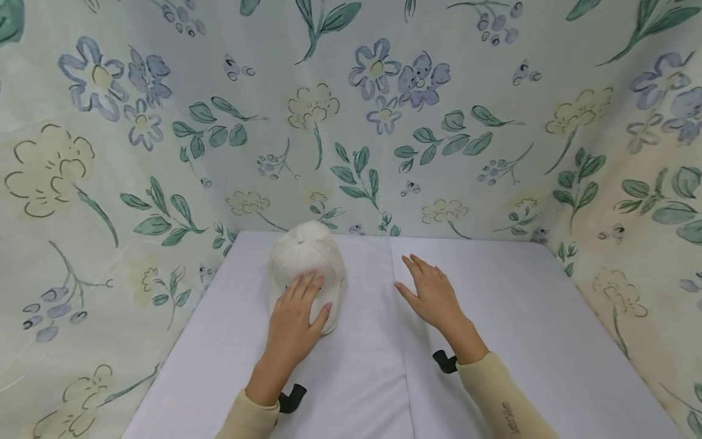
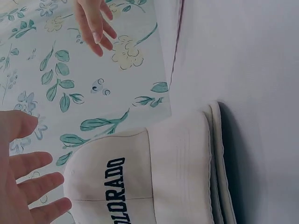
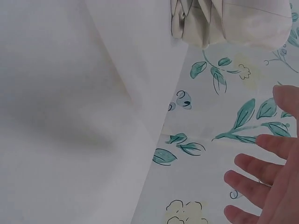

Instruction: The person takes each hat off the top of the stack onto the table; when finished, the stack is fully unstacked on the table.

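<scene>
A cream baseball cap [image 1: 306,251] rests on the white-covered table [image 1: 362,378], left of the middle, its brim toward me. Dark letters reading "COLORADO" cross the cap front [image 2: 133,172] in the left wrist view, and its brim edge shows more than one layer. Over the cap's front, my left hand [image 1: 296,320] has its fingers extended and hides part of the lettering; whether it touches the cap I cannot tell. To the right, apart from the cap, my right hand [image 1: 436,299] holds nothing, fingers loosely extended. The right wrist view catches the cap's crumpled side [image 3: 254,23] at its top.
Floral cloth [image 1: 252,164] surrounds the table at the back and both sides. A seam [image 1: 404,366] runs down the white cover between my hands. Black curved pieces [image 1: 292,398] stick out by each wrist, below the beige sleeves [image 1: 507,396].
</scene>
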`<state>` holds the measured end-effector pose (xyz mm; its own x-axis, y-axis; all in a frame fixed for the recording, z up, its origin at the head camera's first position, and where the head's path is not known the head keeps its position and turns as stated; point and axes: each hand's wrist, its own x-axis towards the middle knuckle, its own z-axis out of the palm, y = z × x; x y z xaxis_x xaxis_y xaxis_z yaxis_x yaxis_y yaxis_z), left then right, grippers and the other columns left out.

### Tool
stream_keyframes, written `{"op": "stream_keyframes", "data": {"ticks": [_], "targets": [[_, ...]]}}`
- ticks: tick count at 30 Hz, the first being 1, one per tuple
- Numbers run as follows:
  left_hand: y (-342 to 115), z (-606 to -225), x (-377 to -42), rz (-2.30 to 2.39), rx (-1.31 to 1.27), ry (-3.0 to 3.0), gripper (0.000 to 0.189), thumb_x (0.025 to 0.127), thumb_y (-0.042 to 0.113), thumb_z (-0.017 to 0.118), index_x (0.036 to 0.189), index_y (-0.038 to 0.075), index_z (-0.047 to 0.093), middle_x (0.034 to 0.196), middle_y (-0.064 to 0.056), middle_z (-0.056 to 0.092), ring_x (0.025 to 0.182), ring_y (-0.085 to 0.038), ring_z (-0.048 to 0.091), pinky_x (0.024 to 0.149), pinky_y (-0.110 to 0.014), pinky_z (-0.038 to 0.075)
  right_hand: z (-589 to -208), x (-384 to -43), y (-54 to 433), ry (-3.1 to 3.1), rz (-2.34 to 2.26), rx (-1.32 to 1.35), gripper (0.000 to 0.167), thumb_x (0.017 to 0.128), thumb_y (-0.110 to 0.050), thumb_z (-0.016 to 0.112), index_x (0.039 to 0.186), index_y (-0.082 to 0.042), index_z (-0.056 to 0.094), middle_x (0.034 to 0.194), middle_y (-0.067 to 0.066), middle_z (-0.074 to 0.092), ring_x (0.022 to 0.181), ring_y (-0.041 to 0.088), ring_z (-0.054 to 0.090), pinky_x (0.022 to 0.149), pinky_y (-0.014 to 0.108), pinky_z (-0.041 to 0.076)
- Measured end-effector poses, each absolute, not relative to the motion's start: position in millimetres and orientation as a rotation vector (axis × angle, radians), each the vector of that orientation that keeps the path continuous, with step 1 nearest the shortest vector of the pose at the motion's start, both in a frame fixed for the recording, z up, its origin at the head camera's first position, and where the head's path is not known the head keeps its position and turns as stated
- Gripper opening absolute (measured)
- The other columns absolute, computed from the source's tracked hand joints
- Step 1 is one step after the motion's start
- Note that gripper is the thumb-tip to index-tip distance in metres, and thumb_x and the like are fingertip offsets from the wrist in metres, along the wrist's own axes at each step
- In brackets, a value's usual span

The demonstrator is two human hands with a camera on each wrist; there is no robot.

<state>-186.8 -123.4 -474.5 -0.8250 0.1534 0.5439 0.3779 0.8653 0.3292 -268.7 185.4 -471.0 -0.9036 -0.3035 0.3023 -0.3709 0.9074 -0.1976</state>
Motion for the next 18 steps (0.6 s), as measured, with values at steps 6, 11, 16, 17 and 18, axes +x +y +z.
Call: {"op": "stream_keyframes", "data": {"ticks": [6,11,16,17,18], "targets": [[-136,-481,-181,-0.649,-0.320,-2.469,0.054,0.098,0.033,0.066,0.148,0.016,0.054,0.154,-0.004,0.049,0.142,-0.030,0.044,0.102,-0.059,0.045,-473,-277,171,-2.798,0.483,0.513,0.067,0.101,-0.045,0.061,0.154,-0.007,0.042,0.151,0.020,0.048,0.136,0.041,0.048,0.110,0.061,0.038],[-146,-488,-176,-0.722,-0.263,-2.435,0.052,0.097,0.032,0.067,0.146,0.015,0.056,0.151,-0.002,0.052,0.137,-0.029,0.049,0.102,-0.056,0.046,-473,-282,159,-2.803,0.572,0.532,0.066,0.102,-0.047,0.059,0.153,-0.009,0.043,0.150,0.019,0.050,0.134,0.040,0.051,0.107,0.060,0.042],[-155,-495,-170,-0.777,-0.176,-2.434,0.053,0.097,0.031,0.068,0.147,0.017,0.055,0.148,-0.003,0.055,0.132,-0.029,0.054,0.098,-0.053,0.050,-472,-288,149,-2.807,0.644,0.540,0.064,0.102,-0.047,0.059,0.154,-0.012,0.044,0.149,0.017,0.051,0.132,0.039,0.052,0.104,0.059,0.044],[-157,-497,-169,-0.784,-0.157,-2.440,0.053,0.098,0.032,0.068,0.147,0.017,0.055,0.147,-0.003,0.055,0.131,-0.029,0.055,0.097,-0.053,0.051,-471,-289,147,-2.814,0.655,0.535,0.064,0.102,-0.047,0.059,0.154,-0.013,0.044,0.150,0.016,0.050,0.132,0.039,0.052,0.104,0.059,0.044],[-159,-499,-168,-0.793,-0.139,-2.446,0.053,0.098,0.032,0.068,0.147,0.018,0.055,0.146,-0.004,0.056,0.131,-0.030,0.055,0.096,-0.053,0.052,-471,-290,145,-2.818,0.664,0.533,0.063,0.102,-0.047,0.059,0.154,-0.013,0.044,0.150,0.016,0.050,0.132,0.039,0.053,0.104,0.059,0.045]]}}
